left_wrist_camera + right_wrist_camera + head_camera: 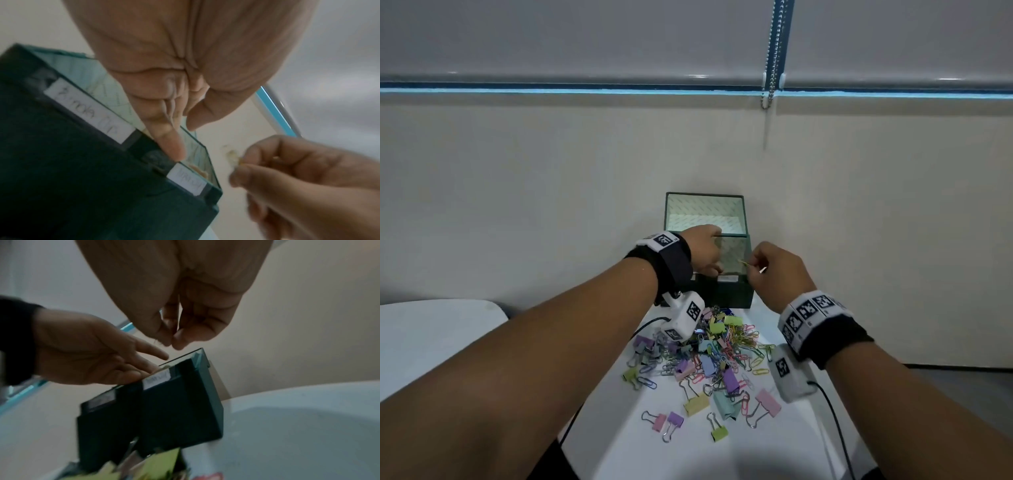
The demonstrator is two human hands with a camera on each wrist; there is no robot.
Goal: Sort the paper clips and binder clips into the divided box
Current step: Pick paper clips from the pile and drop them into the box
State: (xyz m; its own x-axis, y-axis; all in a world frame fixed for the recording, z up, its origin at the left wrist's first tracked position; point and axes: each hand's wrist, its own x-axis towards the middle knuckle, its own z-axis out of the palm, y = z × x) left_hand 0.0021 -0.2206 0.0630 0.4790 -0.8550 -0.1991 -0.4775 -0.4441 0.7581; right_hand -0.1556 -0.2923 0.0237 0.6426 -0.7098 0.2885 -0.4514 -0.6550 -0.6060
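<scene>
A dark green divided box (pixel 726 293) stands at the table's far end with its lid (pixel 704 210) up. Two white labels mark its front, one for the left compartment (pixel 88 110) and one for the right (pixel 187 180). My left hand (pixel 709 253) is over the box, fingers straight, their tips on the front rim between the compartments (pixel 144 368); it holds nothing. Just right of the box's top, my right hand (pixel 751 269) pinches a yellow-green paper clip (pixel 743 263) between thumb and fingers (pixel 171 344). A heap of pastel paper clips and binder clips (pixel 709 353) lies in front of the box.
The white table (pixel 681 452) is narrow, with a beige wall close behind the box. A second white surface (pixel 431 335) lies to the left. Loose binder clips (pixel 695 406) are scattered nearer me. Cables run from both wrist cameras across the table.
</scene>
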